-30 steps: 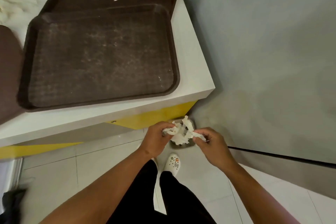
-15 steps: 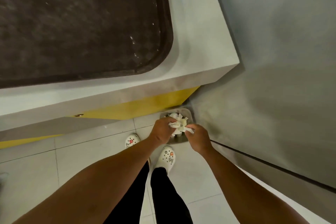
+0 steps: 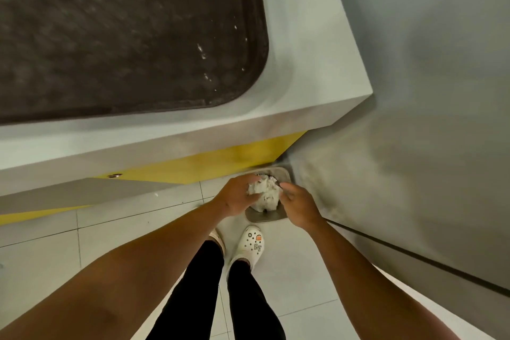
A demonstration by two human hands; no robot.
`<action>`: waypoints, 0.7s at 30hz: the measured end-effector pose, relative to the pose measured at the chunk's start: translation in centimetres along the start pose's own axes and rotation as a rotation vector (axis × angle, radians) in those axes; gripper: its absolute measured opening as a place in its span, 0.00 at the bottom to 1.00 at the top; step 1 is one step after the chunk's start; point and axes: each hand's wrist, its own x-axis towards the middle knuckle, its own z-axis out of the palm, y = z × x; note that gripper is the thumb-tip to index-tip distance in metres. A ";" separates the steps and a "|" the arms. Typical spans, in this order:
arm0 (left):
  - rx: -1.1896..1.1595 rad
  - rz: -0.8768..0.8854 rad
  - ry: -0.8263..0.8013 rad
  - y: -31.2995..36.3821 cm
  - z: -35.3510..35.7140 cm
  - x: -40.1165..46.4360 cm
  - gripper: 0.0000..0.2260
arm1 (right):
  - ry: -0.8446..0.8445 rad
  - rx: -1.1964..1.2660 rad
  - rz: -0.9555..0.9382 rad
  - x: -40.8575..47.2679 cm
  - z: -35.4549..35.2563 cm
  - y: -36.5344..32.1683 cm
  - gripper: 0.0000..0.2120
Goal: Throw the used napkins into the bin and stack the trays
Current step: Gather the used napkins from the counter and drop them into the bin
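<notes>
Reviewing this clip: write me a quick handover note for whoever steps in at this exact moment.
Left hand: grips the wad of used napkins over the bin.
Right hand: fingers curled at the wad's right side; contact unclear.
Bin sits on the floor by the yellow counter base. A brown tray lies on the counter.
Done: napkins brought to the bin.
Left: release them, stack the trays.

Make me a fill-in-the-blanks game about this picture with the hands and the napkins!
1. Both hands hold a crumpled wad of white ____ over the bin.
2. The left hand and the right hand are right above the ____ on the floor.
3. The brown tray lies on the ____ counter.
4. The cabinet front under the counter is ____.

Missing words: napkins; bin; white; yellow
</notes>
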 end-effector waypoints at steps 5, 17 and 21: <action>-0.043 0.085 0.044 2.8 -3.9 -5.1 0.16 | -0.026 0.054 -0.114 -5.3 -3.8 -5.6 0.15; -0.269 0.130 0.236 9.4 -17.4 -25.5 0.12 | -0.157 0.040 -0.383 -23.7 -9.4 -23.1 0.19; -0.341 0.111 0.335 9.4 -21.5 -31.4 0.12 | -0.169 0.025 -0.492 -27.9 -8.7 -29.3 0.17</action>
